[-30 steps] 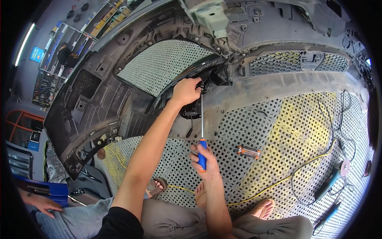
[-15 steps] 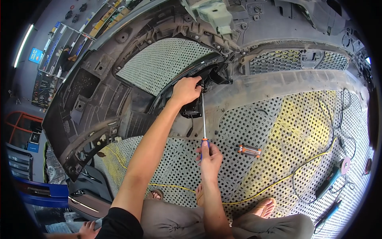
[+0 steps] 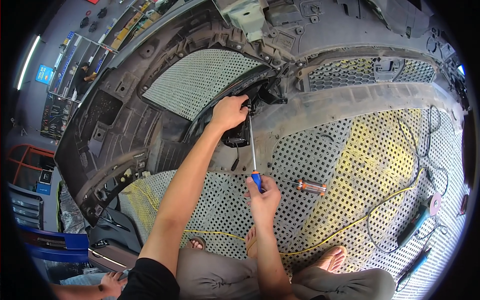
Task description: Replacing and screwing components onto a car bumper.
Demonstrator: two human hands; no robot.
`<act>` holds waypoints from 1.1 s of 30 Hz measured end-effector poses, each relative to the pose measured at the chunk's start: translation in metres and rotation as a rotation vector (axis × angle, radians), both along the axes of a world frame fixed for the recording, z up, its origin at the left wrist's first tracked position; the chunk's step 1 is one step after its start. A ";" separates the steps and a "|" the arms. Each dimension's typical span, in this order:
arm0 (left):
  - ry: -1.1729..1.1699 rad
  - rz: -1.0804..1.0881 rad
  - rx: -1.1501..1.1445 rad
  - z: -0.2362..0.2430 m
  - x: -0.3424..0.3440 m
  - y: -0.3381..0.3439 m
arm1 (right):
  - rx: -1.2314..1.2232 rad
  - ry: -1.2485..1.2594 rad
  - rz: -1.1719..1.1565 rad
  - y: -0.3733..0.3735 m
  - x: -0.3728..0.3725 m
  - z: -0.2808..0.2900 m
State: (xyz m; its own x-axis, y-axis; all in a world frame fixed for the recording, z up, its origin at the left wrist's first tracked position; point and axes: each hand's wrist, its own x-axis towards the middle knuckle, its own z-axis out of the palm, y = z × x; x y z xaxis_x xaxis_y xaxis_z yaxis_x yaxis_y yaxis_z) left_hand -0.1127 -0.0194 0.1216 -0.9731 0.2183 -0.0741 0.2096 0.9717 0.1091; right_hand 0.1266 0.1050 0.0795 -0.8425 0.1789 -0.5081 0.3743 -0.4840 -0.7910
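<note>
The person's right hand [image 3: 264, 200] is clamped round the blue-and-orange handle of a screwdriver [image 3: 256, 179]; the handle lies within the fingers and thumb, while the shaft runs away from the hand, up and slightly left, toward a black part [image 3: 236, 137] in the bumper [image 3: 350, 101]; the shaft's far end is just beside the left hand [image 3: 230, 112], on its right side; the left hand lies over the black part with its fingers bent, and whether they grip it or merely press there, one cannot tell; a short lead [image 3: 235, 163] hangs from the part, near the shaft; a second screwdriver [image 3: 313, 187], clear-handled, lies on the perforated mat [image 3: 300, 220] to the right of the right hand, near but apart; a grinder [image 3: 417, 224] rests well off to the right, beyond a yellow cord [image 3: 345, 230].
</note>
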 end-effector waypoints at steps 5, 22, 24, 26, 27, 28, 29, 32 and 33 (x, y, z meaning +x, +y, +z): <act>0.085 -0.090 0.014 -0.004 -0.001 -0.004 | 0.415 0.044 0.184 0.013 -0.002 -0.005; 0.133 -0.045 0.073 -0.001 0.008 0.000 | -0.323 -0.056 0.008 -0.009 0.004 0.009; 0.123 -0.032 0.059 -0.001 0.008 0.000 | -0.268 -0.059 0.016 -0.014 0.006 0.006; 0.119 -0.031 0.071 -0.001 0.008 -0.001 | -0.307 -0.095 0.037 -0.015 0.005 0.000; 0.108 -0.024 0.089 -0.001 0.008 -0.001 | -0.289 -0.105 0.024 -0.013 0.004 -0.004; 0.121 -0.027 0.062 -0.001 0.008 -0.001 | -0.752 -0.130 0.031 -0.008 0.002 -0.009; 0.125 -0.024 0.065 -0.001 0.009 -0.001 | -1.223 -0.142 0.018 -0.003 0.001 -0.014; 0.098 -0.014 0.056 0.001 0.009 0.000 | -1.511 -0.122 0.098 0.006 -0.001 -0.023; 0.086 -0.017 0.052 0.002 0.009 0.001 | -1.562 -0.108 0.117 0.007 -0.002 -0.024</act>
